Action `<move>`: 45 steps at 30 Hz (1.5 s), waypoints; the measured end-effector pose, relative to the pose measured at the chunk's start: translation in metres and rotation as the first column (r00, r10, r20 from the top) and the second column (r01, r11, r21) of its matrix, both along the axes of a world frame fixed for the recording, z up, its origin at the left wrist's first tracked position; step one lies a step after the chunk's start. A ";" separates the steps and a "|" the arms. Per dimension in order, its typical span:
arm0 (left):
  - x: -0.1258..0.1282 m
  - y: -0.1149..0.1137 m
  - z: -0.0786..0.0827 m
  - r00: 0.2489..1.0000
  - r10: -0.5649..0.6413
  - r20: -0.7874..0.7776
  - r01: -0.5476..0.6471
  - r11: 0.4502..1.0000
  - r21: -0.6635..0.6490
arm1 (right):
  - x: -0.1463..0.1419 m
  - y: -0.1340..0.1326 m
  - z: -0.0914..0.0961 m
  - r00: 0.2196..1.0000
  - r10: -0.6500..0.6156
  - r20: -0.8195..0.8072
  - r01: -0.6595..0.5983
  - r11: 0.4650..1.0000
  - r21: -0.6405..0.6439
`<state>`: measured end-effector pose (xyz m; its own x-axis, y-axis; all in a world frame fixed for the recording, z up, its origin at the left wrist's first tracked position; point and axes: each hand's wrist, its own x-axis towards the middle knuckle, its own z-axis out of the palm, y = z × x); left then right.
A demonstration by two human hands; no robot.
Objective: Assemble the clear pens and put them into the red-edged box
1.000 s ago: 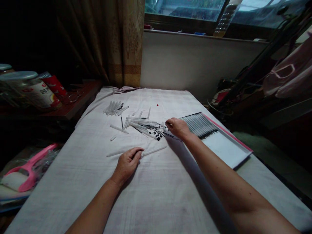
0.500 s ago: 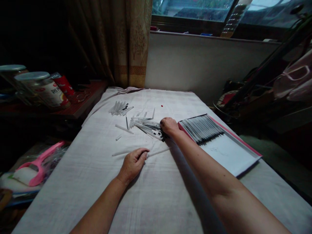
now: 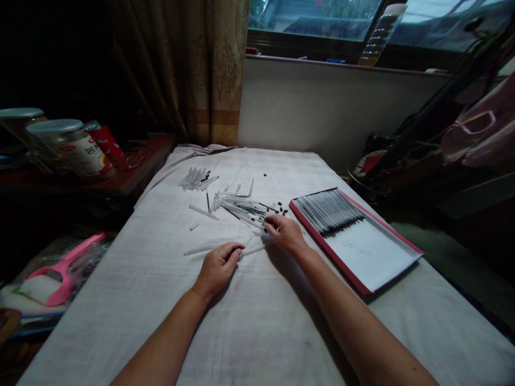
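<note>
My left hand (image 3: 219, 266) is closed around a translucent pen barrel (image 3: 256, 249), which sticks out to the right just above the cloth. Another pale tube (image 3: 199, 250) lies to the left of its knuckles. My right hand (image 3: 285, 231) reaches to the near right edge of a loose heap of pen parts (image 3: 241, 203), thumb and fingers pinched together; whatever they hold is too small to make out. Small black plugs (image 3: 280, 209) lie scattered just beyond that hand. To the right, a shallow red-edged box (image 3: 372, 268) holds a row of pens (image 3: 328, 212) with black ends.
A bundle of clear pen caps (image 3: 195, 178) and a tiny red piece (image 3: 265, 175) lie farther back on the cloth-covered table (image 3: 241, 332). Lidded jars (image 3: 80, 150) stand on a dark side table at left. Below it is a pink-handled thing (image 3: 68, 271).
My right hand has drawn back toward me and slightly right from the heap, uncovering the black plugs. My left hand has stayed nearly still with the barrel. The view has shifted slightly.
</note>
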<state>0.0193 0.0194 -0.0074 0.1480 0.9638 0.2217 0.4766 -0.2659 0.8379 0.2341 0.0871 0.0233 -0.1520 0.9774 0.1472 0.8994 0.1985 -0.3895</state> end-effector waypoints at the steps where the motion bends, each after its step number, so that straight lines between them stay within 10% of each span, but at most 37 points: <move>1: 0.000 0.000 0.000 1.000 -0.001 -0.004 0.001 1.000 0.002 | -0.001 -0.007 -0.001 1.000 0.023 0.018 -0.023 1.000 -0.013; 15: 0.000 0.000 0.000 1.000 0.002 -0.015 -0.002 1.000 0.004 | -0.016 0.049 0.018 0.915 0.030 0.401 0.008 0.996 -0.092; 25: 0.000 0.001 0.001 1.000 -0.006 -0.001 0.006 1.000 0.006 | -0.018 0.049 0.017 0.924 0.001 0.382 0.038 0.995 -0.096; 32: 0.001 0.000 -0.002 0.999 0.017 -0.036 -0.013 0.995 0.104 | 0.005 0.019 0.005 0.970 -0.154 -0.188 0.163 0.986 0.035; 37: -0.008 0.034 0.011 0.971 0.067 -0.231 0.022 0.933 0.360 | 0.013 -0.006 -0.020 0.703 0.000 -0.711 0.070 0.995 0.069; 45: -0.023 0.142 0.035 0.683 0.102 -0.723 0.266 0.887 0.376 | 0.009 -0.024 -0.032 0.431 -0.017 -0.902 0.067 0.998 0.013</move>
<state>-0.0040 0.1619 0.0271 0.5082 0.7708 0.3842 0.8247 -0.5641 0.0406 0.2433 0.0628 -0.0084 0.1323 0.9679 0.2136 0.0508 0.2085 -0.9767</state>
